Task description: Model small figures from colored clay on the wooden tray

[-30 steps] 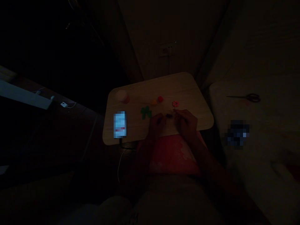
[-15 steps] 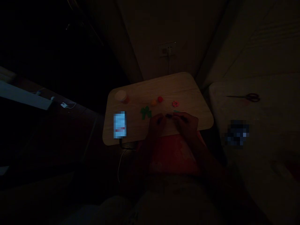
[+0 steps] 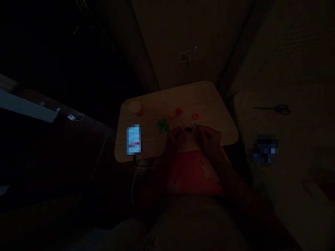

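Note:
My left hand [image 3: 176, 137] rests low over the small wooden table [image 3: 153, 148], its fingers curled; what they hold, if anything, is lost in the dark. Opposite it, my right hand [image 3: 210, 137] is closed too, with the fingertips bunched and their contents hidden. Between both hands lies a small dark piece [image 3: 188, 129]. A thin teal item [image 3: 197, 124] shows just beyond my right fingertips; I cannot tell whether it is held. Green leaf-like shapes [image 3: 163, 125] sit left of my left hand. Farther back are an orange lump [image 3: 171, 114], a red ball [image 3: 178, 111] and a pink flower-shaped ring [image 3: 196, 116].
A pale-lidded tub [image 3: 135, 108] stands at the table's back left, and a lit phone [image 3: 133, 139] with a cable lies at the front left. Scissors [image 3: 280, 109] and a blurred dark object [image 3: 265, 149] are on the pale surface at right. A wall socket [image 3: 186, 55] holds a plug.
My right fingertips have drawn back slightly to the right, away from the dark piece. More of the teal item shows. My left hand stays about where it was.

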{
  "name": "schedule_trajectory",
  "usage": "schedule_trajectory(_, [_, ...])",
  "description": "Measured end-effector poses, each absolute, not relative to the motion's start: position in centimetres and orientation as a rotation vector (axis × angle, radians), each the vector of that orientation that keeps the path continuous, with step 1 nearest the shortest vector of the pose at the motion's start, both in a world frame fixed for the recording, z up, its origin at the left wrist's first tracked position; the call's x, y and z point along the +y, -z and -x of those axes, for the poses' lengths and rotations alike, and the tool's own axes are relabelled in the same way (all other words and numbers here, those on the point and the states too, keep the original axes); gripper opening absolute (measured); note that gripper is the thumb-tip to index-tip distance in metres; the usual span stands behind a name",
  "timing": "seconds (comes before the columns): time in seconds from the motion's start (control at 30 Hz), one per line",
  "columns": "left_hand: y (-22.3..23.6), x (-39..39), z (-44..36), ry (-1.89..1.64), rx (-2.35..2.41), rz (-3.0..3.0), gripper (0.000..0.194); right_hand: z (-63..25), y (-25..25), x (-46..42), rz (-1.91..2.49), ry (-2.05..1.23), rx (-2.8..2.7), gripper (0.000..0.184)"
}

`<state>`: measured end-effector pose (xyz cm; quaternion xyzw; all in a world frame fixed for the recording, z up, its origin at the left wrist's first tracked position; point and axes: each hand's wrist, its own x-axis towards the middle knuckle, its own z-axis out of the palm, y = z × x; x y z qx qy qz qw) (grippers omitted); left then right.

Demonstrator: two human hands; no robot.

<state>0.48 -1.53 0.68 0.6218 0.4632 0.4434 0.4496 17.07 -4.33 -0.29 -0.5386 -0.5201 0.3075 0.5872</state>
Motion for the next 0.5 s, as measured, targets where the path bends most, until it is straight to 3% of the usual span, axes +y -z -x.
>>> schedule_trajectory(0.33, [-0.51,-1.49,-0.44,-1.109,1.156,-1.561,0.034,-17.30,0.59,-3.95,1.246,-0.627,-1.260,0.031])
schedule_trajectory(0.5, [-0.17,-1.40,-0.42,-1.111,1.142,-1.560,0.033,-17.25,0.30,-4.02,1.250,-0.614,-1.276,0.018])
